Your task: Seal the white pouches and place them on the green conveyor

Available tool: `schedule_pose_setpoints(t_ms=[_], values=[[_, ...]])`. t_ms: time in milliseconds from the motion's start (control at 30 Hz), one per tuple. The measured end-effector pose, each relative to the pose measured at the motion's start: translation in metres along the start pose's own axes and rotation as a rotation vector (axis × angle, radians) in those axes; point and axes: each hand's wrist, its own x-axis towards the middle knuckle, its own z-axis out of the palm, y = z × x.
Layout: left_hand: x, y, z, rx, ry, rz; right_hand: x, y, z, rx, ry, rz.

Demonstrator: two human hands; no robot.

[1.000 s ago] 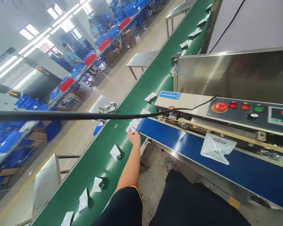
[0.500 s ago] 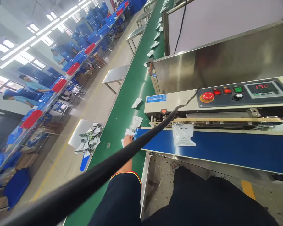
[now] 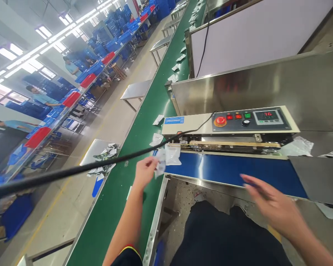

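My left hand (image 3: 145,170) is above the green conveyor belt, closed, with its thumb and fingers pinching a small silvery-white pouch (image 3: 161,163). Just right of that pouch, a clear-and-white pouch (image 3: 173,155) lies at the left end of the blue belt (image 3: 227,169), its top edge at the sealing machine (image 3: 188,127). Over the front edge of the blue belt hovers my right hand (image 3: 274,207), somewhat blurred, fingers stretched out and holding nothing. Another pouch (image 3: 156,139) rests on the green conveyor (image 3: 122,195) by the machine's left end.
A black cable (image 3: 100,163) crosses the view before the machine. Several pouches line the far conveyor. A pile of packets (image 3: 107,157) sits on a side table (image 3: 90,149) at left. Crumpled clear plastic (image 3: 298,146) lies right of the machine. People work at distant tables.
My left hand has lifted toward me with a pouch pinched in it. My right hand has come into view. The pouch on the blue belt now sits nearer its left end. The view has shifted.
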Motion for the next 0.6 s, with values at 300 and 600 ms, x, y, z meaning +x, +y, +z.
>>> schedule_pose_setpoints(t_ms=[300, 600], values=[[-0.038, 0.094, 0.224, -0.486, -0.548, -0.163, 0.072, 0.003, -0.022, 0.165, -0.098, -0.196], [-0.052, 0.132, 0.326, -0.579, -0.66, -0.17, 0.063, 0.055, -0.115, 0.131, -0.197, 0.001]])
